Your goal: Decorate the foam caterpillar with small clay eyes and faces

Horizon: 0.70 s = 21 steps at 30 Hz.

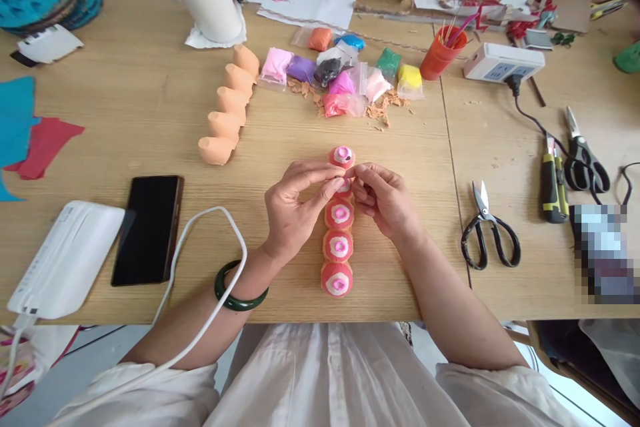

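A row of egg-carton cups point(338, 247) runs straight out from me on the table. Each visible cup is topped with red, a white patch and a small pink ring; the farthest cup point(342, 156) also bears a small black dot. My left hand point(303, 197) is above the second-farthest cup, thumb and fingertips pinched together. Beside it, my right hand point(383, 193) is also closed in a pinch, its fingertips meeting the left ones. Whatever lies between the fingertips is too small to name. Both hands partly cover the second-farthest cup.
Small bags of coloured clay point(343, 83) lie beyond the row, left of an orange cup of sticks point(444, 50). A plain orange egg-carton strip point(231, 103) stands left. Scissors point(484, 217) and a cutter point(553, 180) lie right; a phone point(147, 230) and white cable point(220, 210) lie left.
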### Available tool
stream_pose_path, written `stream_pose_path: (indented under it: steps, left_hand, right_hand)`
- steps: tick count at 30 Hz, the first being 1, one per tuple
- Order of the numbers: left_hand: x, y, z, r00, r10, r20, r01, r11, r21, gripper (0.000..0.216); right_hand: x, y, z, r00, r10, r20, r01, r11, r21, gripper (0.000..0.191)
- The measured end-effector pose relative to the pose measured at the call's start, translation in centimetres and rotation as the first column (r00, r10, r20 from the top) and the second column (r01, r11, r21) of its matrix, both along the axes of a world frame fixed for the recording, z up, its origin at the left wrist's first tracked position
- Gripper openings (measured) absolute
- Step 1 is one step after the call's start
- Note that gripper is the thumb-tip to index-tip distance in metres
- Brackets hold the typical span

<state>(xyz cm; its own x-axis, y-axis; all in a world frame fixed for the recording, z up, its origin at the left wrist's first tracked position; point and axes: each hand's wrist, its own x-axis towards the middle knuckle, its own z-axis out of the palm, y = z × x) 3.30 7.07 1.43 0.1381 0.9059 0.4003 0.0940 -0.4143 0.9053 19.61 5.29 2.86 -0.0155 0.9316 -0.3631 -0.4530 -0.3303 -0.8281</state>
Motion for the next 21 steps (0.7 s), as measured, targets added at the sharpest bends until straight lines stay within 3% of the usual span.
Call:
stream_pose_path:
  steps: [13, 21]
  left_hand:
    - [0.00, 0.15, 0.25, 0.999, -0.043, 0.017, 0.043, 0.999, 0.010, 0.001]
    - [-0.01, 0.23, -0.50, 0.996, -0.036, 0.083, 0.043, 0.996, -0.080, 0.010]
  right_hand:
    - [-0.29, -0.29, 0.34, 0.999, -0.022, 0.049, 0.021, 0.999, 0.028, 0.027]
    - [-0.20, -0.47, 0.54, 0.999, -0.007, 0.051, 0.004, 0.998, 0.057, 0.029]
